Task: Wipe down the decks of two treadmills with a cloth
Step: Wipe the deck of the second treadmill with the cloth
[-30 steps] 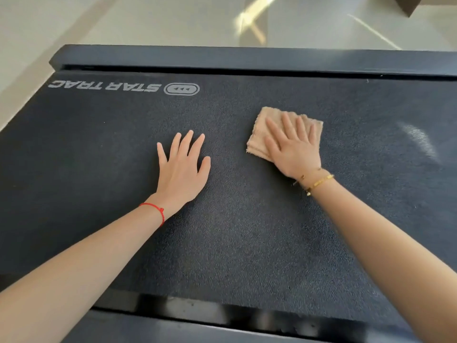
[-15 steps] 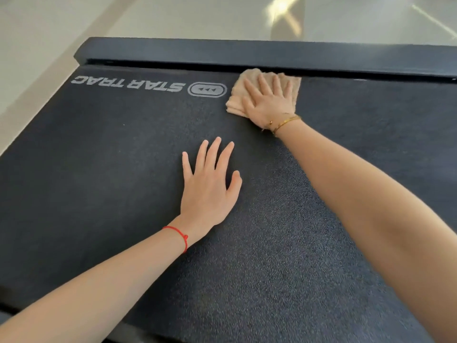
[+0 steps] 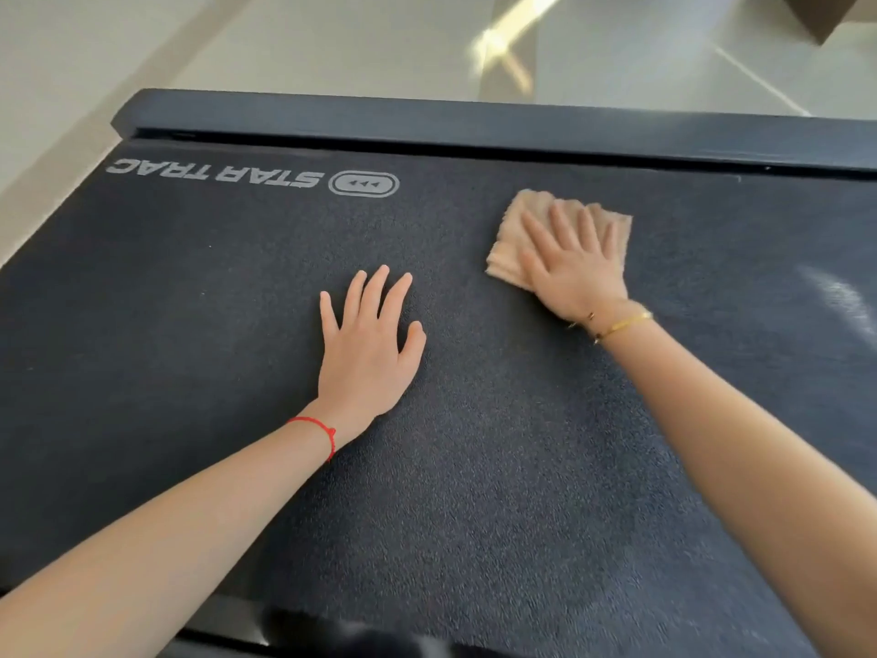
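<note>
Single head view, worn on the person, looking forward and steeply down across the treadmill deck [image 3: 190, 325] from close above. Near edge of the belt at frame bottom, far side rail [image 3: 474, 123] and pale floor [image 3: 332, 40] at top. Both forearms enter from the lower corners. Wide-angle bend at the edges.
</note>
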Motion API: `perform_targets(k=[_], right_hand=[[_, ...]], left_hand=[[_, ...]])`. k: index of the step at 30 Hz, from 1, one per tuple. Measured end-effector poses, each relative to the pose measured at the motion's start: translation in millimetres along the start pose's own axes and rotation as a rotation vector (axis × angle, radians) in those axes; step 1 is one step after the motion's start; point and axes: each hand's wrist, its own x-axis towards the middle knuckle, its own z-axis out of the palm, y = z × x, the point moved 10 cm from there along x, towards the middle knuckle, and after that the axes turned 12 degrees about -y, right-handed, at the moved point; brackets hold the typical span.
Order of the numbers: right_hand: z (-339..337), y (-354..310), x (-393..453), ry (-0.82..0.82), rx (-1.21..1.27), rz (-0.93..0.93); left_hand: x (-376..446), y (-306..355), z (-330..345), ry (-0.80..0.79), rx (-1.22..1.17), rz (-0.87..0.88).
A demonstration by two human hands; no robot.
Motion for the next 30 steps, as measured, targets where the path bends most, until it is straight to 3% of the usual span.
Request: perform_targets(k=[4, 7, 9, 12, 16, 25, 30], right_hand=[[25, -50, -74, 0.015, -0.059, -0.227], [37, -52, -115, 0.002, -0.061, -0.316], [36, -27, -118, 0.001, -0.044, -0.269], [27, 15, -102, 0.013, 0.0, -0.048], [27, 11, -102, 0.021, 0.0, 0.085], [66, -86, -220, -0.005, -0.083, -0.278], [83, -92, -260, -0.02, -0.103, -0.387]], left_hand=[[-1, 1, -1, 0.009, -0.02, 0.005], [-2, 1, -3, 0.011, -0.041, 0.006], [-3, 2, -4, 0.007, -0.046, 0.011], [-6, 4, -7, 0.013, -0.051, 0.013], [-13, 6, -8, 0.02, -0.054, 0.01], [-47, 4, 1, 0.016, -0.071, 0.013], [-66, 3, 4, 0.035, -0.082, 0.024]])
